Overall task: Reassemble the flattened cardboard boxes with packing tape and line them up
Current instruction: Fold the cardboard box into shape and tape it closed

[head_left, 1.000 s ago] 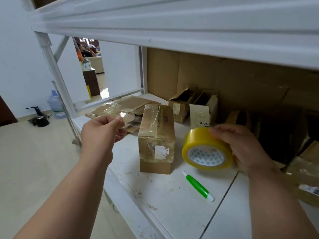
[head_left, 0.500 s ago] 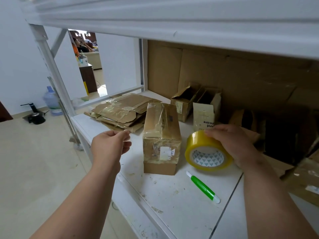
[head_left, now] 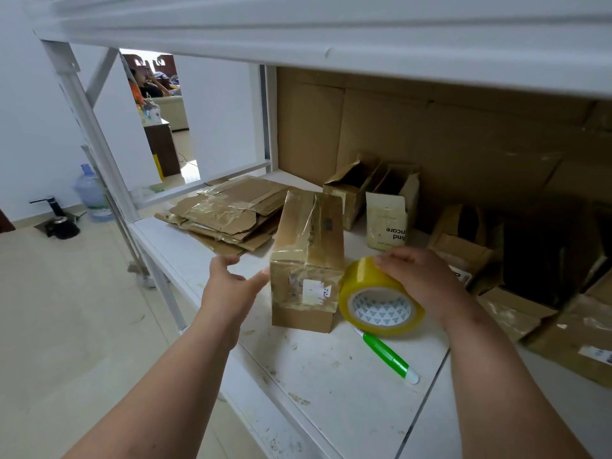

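Observation:
A taped-up brown cardboard box [head_left: 308, 260] stands on the white shelf [head_left: 347, 385], its short end facing me. My left hand [head_left: 231, 286] is spread open at the box's left side, thumb tip at its lower left edge. My right hand [head_left: 420, 279] grips the top of a yellow roll of packing tape [head_left: 381, 303] that rests on the shelf right of the box. A pile of flattened cardboard boxes [head_left: 228, 213] lies behind and left of the box.
A green and white pen-shaped cutter [head_left: 389, 357] lies on the shelf below the tape. Several open small boxes [head_left: 374, 197] stand at the back, more boxes [head_left: 569, 332] at right. An upper shelf [head_left: 331, 31] hangs low overhead. A water jug [head_left: 91, 193] sits on the floor.
My left hand dropped from holding a small clear piece near the flat pile, opened and came in to the box's left side. My right hand stayed on the tape roll.

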### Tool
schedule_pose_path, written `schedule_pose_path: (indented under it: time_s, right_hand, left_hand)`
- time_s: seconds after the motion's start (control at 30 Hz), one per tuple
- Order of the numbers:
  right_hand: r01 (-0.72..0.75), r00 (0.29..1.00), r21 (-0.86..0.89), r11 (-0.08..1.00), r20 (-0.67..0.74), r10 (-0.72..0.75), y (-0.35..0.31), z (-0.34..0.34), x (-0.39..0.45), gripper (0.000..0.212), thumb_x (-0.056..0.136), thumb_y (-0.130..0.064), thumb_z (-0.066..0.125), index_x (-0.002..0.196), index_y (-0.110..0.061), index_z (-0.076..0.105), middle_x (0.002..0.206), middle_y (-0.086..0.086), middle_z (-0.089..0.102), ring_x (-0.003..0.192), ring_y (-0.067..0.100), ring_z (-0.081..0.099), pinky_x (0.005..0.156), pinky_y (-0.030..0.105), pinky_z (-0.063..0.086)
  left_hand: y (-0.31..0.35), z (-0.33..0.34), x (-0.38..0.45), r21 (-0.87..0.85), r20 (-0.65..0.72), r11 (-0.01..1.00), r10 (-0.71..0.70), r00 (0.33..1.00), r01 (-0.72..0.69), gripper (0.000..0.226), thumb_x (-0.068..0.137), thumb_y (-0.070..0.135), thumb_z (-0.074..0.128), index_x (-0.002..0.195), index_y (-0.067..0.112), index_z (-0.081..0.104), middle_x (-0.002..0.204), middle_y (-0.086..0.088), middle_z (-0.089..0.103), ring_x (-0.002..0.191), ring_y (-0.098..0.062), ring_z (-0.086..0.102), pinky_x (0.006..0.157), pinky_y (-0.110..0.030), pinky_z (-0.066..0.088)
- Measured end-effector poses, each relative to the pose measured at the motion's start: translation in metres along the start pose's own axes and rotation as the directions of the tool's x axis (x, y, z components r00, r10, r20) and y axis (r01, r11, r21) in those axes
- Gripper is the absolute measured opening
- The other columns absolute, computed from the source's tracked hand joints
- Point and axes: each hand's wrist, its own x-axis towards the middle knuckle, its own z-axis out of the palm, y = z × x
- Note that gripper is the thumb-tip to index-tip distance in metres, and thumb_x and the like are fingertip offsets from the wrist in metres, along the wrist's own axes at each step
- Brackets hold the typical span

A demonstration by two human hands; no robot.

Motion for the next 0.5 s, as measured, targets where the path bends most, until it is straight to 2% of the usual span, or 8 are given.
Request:
schedule_pose_path:
  time_s: [0.07, 0.13, 0.2, 0.27, 0.3, 0.37, 0.43, 0.5]
  right_hand:
    - [-0.001, 1.000, 0.014, 1.000, 0.001, 0.001, 0.000, 0.002, -0.001, 0.020, 0.093, -0.034, 0.062, 0.089, -0.016, 0.071, 0.092, 0.012, 0.069, 0.089, 0.026, 0.066, 0.080, 0.037, 0.052]
    - [-0.004, 1.000, 0.029, 1.000, -0.005, 0.004, 0.001, 0.003, -0.002, 0.021, 0.093, -0.033, 0.063, 0.089, -0.015, 0.072, 0.091, 0.011, 0.070, 0.088, 0.024, 0.066, 0.077, 0.034, 0.051]
    - [-0.006, 1.000, 0.043, 0.999, -0.010, 0.007, 0.003, 0.004, -0.004, 0.022, 0.092, -0.034, 0.064, 0.088, -0.014, 0.072, 0.087, 0.010, 0.070, 0.083, 0.023, 0.066, 0.072, 0.031, 0.048]
    - [-0.013, 1.000, 0.054, 0.998, -0.014, 0.013, 0.005, 0.006, -0.006, 0.025, 0.092, -0.034, 0.064, 0.086, -0.011, 0.071, 0.079, 0.010, 0.068, 0.076, 0.021, 0.065, 0.069, 0.030, 0.047]
    - [-0.016, 1.000, 0.058, 0.998, -0.017, 0.017, 0.005, 0.007, -0.007, 0.026, 0.092, -0.034, 0.064, 0.084, -0.010, 0.070, 0.076, 0.010, 0.065, 0.073, 0.020, 0.063, 0.068, 0.030, 0.046]
    - [-0.023, 0.999, 0.073, 0.997, -0.025, 0.025, 0.007, 0.010, -0.009, 0.027, 0.092, -0.033, 0.064, 0.083, -0.008, 0.069, 0.073, 0.008, 0.061, 0.071, 0.020, 0.060, 0.067, 0.030, 0.045]
    - [-0.029, 0.999, 0.084, 0.996, -0.030, 0.031, 0.007, 0.011, -0.010, 0.028, 0.092, -0.032, 0.063, 0.084, -0.006, 0.069, 0.074, 0.009, 0.061, 0.071, 0.020, 0.059, 0.067, 0.029, 0.044]
    - [-0.041, 0.999, 0.051, 0.998, -0.021, 0.042, 0.006, 0.009, -0.012, 0.026, 0.094, -0.032, 0.061, 0.087, -0.008, 0.070, 0.078, 0.012, 0.064, 0.075, 0.022, 0.061, 0.068, 0.029, 0.044]
  left_hand:
    - [-0.002, 0.003, -0.002, -0.016, 0.014, 0.994, 0.105, 0.994, -0.105, 0.022, 0.091, 0.012, 0.067, 0.099, 0.032, 0.062, 0.101, -0.010, 0.065, 0.089, -0.021, 0.061, 0.080, -0.040, 0.051]
    - [-0.002, 0.008, -0.004, -0.022, 0.006, 0.986, 0.164, 0.986, -0.164, 0.035, 0.091, 0.002, 0.058, 0.078, 0.032, 0.071, 0.091, -0.005, 0.071, 0.084, -0.021, 0.063, 0.079, -0.039, 0.052]
    - [0.001, 0.010, -0.007, -0.049, 0.028, 0.986, 0.159, 0.987, -0.158, 0.035, 0.096, 0.005, 0.050, 0.084, 0.029, 0.074, 0.092, 0.001, 0.073, 0.094, -0.020, 0.066, 0.087, -0.041, 0.054]
    - [0.003, 0.011, -0.008, -0.078, 0.084, 0.981, 0.183, 0.980, -0.177, 0.028, 0.101, 0.020, 0.045, 0.101, 0.028, 0.071, 0.102, 0.004, 0.072, 0.104, -0.017, 0.065, 0.093, -0.041, 0.053]
    - [0.003, 0.012, -0.006, -0.043, 0.106, 0.978, 0.209, 0.972, -0.206, 0.026, 0.102, 0.032, 0.045, 0.111, 0.029, 0.069, 0.108, 0.006, 0.070, 0.107, -0.016, 0.064, 0.096, -0.042, 0.051]
    - [0.005, 0.012, -0.004, 0.164, 0.130, 0.936, 0.294, 0.947, -0.313, 0.038, 0.096, 0.052, 0.052, 0.125, 0.031, 0.063, 0.113, 0.010, 0.067, 0.104, -0.011, 0.063, 0.096, -0.041, 0.050]
    - [0.008, 0.012, 0.000, 0.312, 0.115, 0.870, 0.365, 0.924, -0.383, 0.047, 0.090, 0.056, 0.059, 0.128, 0.029, 0.062, 0.106, 0.015, 0.066, 0.094, -0.003, 0.062, 0.090, -0.037, 0.050]
    - [0.012, 0.011, 0.004, 0.306, 0.118, 0.867, 0.376, 0.919, -0.394, 0.043, 0.087, 0.053, 0.064, 0.123, 0.029, 0.067, 0.100, 0.017, 0.067, 0.093, 0.000, 0.061, 0.086, -0.033, 0.047]
